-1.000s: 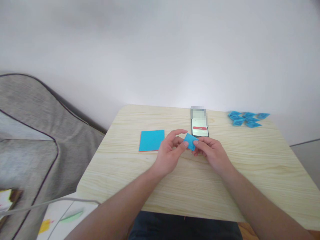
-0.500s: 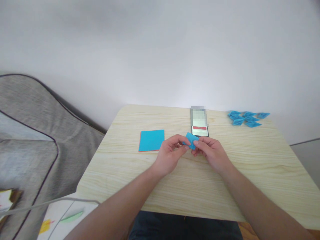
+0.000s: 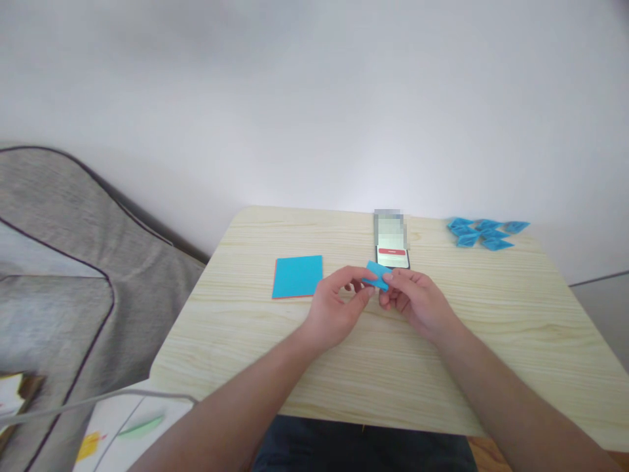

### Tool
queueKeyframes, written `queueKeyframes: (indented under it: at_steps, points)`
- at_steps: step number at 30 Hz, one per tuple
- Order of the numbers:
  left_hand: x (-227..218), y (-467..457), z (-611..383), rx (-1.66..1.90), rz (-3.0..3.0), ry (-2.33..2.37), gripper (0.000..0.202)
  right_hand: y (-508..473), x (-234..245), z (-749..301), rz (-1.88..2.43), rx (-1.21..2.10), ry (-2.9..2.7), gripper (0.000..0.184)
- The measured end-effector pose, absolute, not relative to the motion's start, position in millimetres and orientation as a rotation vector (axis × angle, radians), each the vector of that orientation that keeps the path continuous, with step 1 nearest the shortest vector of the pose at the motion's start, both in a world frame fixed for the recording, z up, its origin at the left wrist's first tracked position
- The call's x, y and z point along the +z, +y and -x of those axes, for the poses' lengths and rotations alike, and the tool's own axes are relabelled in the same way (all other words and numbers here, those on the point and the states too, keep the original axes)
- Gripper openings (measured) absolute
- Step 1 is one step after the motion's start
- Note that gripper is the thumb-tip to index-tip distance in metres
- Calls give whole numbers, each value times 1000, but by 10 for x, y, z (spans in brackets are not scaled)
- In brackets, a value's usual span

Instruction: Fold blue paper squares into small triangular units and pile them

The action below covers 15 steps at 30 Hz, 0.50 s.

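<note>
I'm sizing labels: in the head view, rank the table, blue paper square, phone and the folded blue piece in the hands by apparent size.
1. table
2. blue paper square and phone: too alike to rank
3. folded blue piece

Blue paper [image 3: 377, 276] now flatter, folded narrower; left hand [image 3: 339, 305] forefinger curled down onto it

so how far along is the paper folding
Done: a cluster of folded blue pieces lies at the far right corner of the table. In hand: the left hand and right hand pinch one small blue paper, partly folded. Left: the flat blue square beside the left hand lies unfolded; how many sheets it holds cannot be told.
</note>
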<state>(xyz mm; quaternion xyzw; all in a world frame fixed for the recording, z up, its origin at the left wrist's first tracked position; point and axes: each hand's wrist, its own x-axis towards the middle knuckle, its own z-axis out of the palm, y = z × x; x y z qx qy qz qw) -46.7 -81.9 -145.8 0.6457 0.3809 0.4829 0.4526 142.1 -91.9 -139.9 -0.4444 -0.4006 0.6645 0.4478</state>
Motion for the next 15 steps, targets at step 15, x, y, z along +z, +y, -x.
queueKeyframes:
  at_steps: [15]
  points:
    - [-1400, -810, 463, 1171, -1412, 1065, 19, -1013, -1377, -1387, 1260, 994, -1375, 15]
